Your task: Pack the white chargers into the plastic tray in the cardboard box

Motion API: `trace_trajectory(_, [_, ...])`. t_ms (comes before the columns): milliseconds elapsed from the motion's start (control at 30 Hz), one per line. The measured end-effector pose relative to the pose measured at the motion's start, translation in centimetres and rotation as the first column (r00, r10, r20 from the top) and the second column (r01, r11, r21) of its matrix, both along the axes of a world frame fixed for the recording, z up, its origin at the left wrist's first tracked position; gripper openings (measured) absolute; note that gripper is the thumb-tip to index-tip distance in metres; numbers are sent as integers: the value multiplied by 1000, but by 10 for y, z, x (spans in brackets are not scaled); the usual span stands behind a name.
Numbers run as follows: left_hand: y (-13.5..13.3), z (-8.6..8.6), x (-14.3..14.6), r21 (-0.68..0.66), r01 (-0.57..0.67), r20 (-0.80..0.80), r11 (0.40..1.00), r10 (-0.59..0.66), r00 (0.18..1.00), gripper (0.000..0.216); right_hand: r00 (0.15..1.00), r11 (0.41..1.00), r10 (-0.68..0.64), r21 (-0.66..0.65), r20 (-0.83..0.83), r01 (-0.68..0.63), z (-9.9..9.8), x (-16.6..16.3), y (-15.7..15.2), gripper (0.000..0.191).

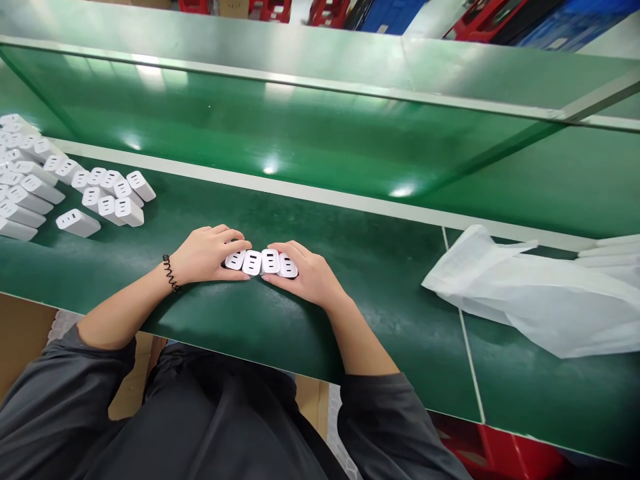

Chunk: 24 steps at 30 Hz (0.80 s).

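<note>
A short row of white USB chargers (254,263) is on the green bench in front of me, port faces turned toward me. My left hand (210,255) grips the row's left end, thumb along the near side and fingers over the far side. From the other end my right hand (306,272) holds the chargers in the same way, its thumb beneath the port faces. The chargers sit side by side between the two hands, slightly uneven in height. Their rear ends are hidden from view.
Many more white chargers (30,190) are grouped at the left of the green bench (390,267), one lying a little apart. At the right lies a white plastic bag (545,300). A low green panel (320,140) runs along the back, with red and blue crates beyond.
</note>
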State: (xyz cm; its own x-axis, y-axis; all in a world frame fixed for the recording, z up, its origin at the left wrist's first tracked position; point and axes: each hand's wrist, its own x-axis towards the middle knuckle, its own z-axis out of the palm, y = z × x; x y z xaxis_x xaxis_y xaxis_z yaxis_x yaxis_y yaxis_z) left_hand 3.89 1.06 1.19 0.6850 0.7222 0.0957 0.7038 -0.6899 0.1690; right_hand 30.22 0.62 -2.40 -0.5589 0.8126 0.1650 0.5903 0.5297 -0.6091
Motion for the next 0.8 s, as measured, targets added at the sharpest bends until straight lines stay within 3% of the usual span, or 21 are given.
trace_trajectory(167, [1,0,-1,-17,-14,14,1000,14,1000,51,1000,1000,-2,-21,15,2,1,0,0,44])
trace_trajectory(367, [2,-2,-1,-20,-8,14,1000,8,1000,52,992,982,126,-137,-21,-128,13,11,2,68])
trace_trajectory(600, [2,-3,-1,-17,-8,18,1000,8,1000,54,989,974,136,-174,-59,-144,13,16,3,44])
trace_trajectory(800, [3,-3,-1,-35,-18,18,999,18,1000,56,991,977,125,-167,-50,-132,12,13,2,47])
